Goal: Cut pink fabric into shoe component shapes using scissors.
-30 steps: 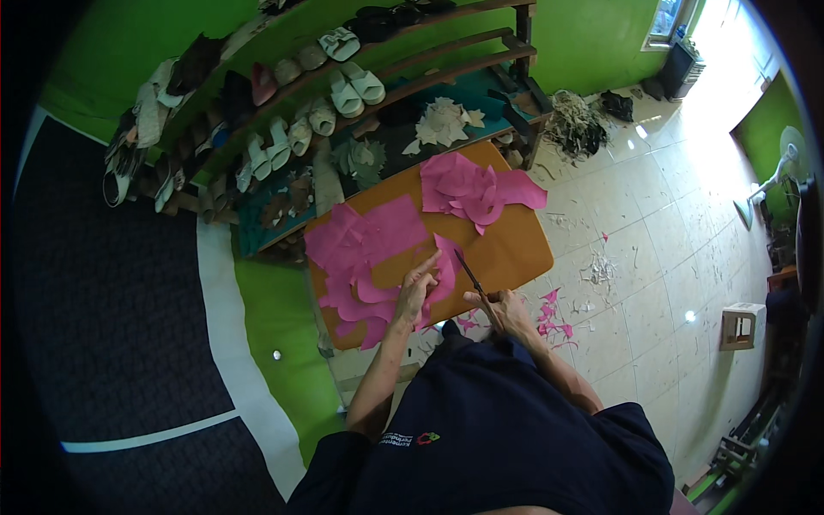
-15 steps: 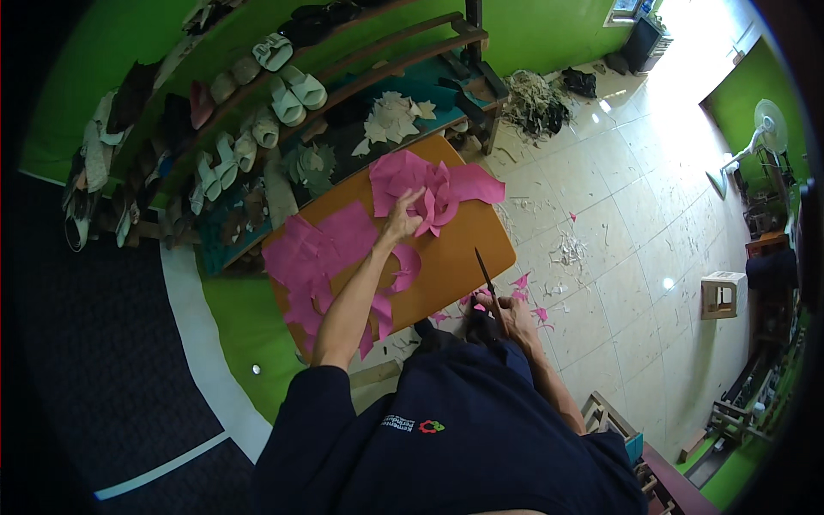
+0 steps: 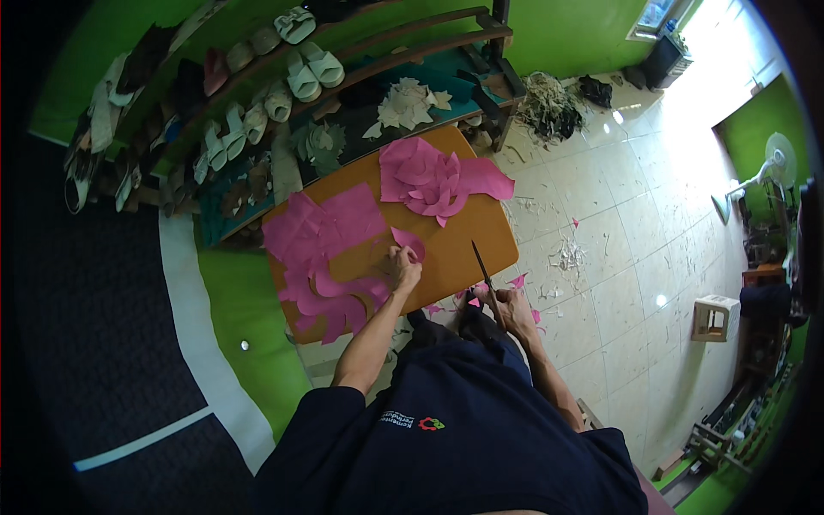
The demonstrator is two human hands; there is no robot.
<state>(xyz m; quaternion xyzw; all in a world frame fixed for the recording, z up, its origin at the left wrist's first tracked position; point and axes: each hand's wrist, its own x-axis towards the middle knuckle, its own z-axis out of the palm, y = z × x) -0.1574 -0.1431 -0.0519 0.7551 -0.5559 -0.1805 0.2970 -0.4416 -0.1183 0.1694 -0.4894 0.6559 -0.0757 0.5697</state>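
With fingers closed, my left hand (image 3: pixel 405 266) pinches a curved pink piece (image 3: pixel 414 243) of thin sheet material at the middle of the orange-brown table (image 3: pixel 455 236). Past it lies a pile of cut pink pieces (image 3: pixel 436 182), heaped on one another. Larger pink sheets (image 3: pixel 356 215) and wavy pink offcuts (image 3: pixel 330 296) cover the table's left side. Off the table's near right edge, my right hand (image 3: pixel 513 311) grips a pair of dark scissors (image 3: pixel 482 264), blades pointing away from me. Whether the blades are closed fully is hard to see.
Wooden racks along the green wall hold sandals (image 3: pixel 313 70) and other footwear. Below are pale cut pieces (image 3: pixel 408 105). Pink and white scraps (image 3: pixel 568 253) litter the tiled floor, with a scrap heap (image 3: pixel 549 105) behind. A stool (image 3: pixel 716 318) and fan (image 3: pixel 779 159) stand right.
My left hand has left the far pink pile and come nearer to me, onto the curved pink piece. The near-left offcuts have shifted. My right hand stays in place with the scissors.
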